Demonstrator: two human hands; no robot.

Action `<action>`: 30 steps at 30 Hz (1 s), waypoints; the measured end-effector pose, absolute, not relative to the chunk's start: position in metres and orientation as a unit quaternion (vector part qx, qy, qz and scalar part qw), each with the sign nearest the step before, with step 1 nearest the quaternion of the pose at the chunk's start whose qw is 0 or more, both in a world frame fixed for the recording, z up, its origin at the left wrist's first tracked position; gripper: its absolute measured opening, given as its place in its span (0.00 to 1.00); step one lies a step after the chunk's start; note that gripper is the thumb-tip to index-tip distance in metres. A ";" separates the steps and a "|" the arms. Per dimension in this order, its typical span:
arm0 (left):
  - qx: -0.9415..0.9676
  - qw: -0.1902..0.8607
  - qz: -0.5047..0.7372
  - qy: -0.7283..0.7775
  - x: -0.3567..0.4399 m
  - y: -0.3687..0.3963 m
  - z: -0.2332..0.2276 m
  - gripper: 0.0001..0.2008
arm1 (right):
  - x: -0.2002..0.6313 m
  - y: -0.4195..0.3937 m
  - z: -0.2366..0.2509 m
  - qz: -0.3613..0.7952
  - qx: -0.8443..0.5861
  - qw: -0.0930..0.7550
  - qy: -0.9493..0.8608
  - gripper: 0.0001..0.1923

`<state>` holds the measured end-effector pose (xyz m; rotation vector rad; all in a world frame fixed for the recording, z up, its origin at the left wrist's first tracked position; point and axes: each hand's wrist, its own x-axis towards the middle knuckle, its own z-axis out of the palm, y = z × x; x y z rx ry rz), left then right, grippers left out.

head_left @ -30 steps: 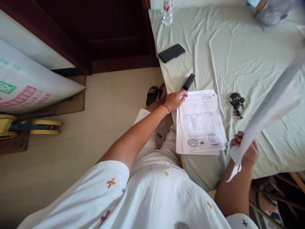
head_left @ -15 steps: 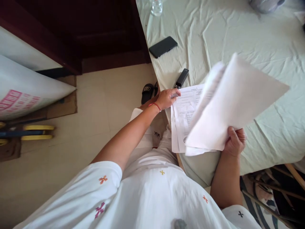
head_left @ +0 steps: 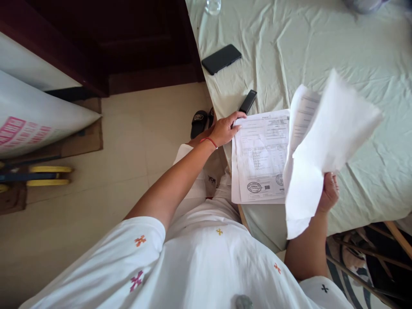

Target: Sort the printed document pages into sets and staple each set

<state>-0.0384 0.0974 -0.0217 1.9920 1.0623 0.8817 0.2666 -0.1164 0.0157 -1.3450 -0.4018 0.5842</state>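
the left hand [head_left: 227, 128] lies flat, fingers spread, on the top-left corner of the stack [head_left: 259, 159] of printed forms at the near edge of the table [head_left: 354, 56], pinning it, not gripping. the right hand [head_left: 328, 193] is closed on the lower edge of a loose sheaf [head_left: 322, 146] held in the air above the stack's right side; the sheets are bowed, fanned apart and blurred. just beyond the left fingertips lies a remote [head_left: 247, 101], near but apart; a phone [head_left: 221, 59] sits farther up the cloth, and a bottle [head_left: 212, 6] at the far edge.

judgement: to lay the sheaf true, the right hand should square its loose edges first, then lower it flat onto the stack. the pinning hand should hold until the sheets rest, then slide clear. risk: a fanned sheet slipping off the table edge.
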 end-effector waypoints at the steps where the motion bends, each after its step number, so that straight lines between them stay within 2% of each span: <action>1: 0.772 0.350 0.335 0.412 -0.038 0.098 -0.021 0.16 | 0.267 -0.116 0.014 0.265 -0.608 0.725 -0.187 0.15; 3: 0.774 0.350 0.323 0.416 -0.037 0.098 -0.020 0.13 | 0.266 -0.116 0.009 0.261 -0.598 0.732 -0.197 0.17; 7: 0.775 0.345 0.309 0.430 -0.035 0.097 -0.017 0.14 | 0.260 -0.116 0.003 0.253 -0.620 0.701 -0.244 0.21; 11: 0.768 0.345 0.297 0.450 -0.036 0.095 -0.011 0.17 | 0.256 -0.117 0.005 0.249 -0.647 0.658 -0.295 0.20; 17: 0.760 0.358 0.316 0.440 -0.039 0.093 -0.009 0.23 | 0.257 -0.116 0.005 0.231 -0.662 0.651 -0.292 0.21; 30: 0.762 0.346 0.296 0.462 -0.036 0.089 -0.011 0.25 | 0.263 -0.118 -0.004 0.242 -0.685 0.600 -0.336 0.20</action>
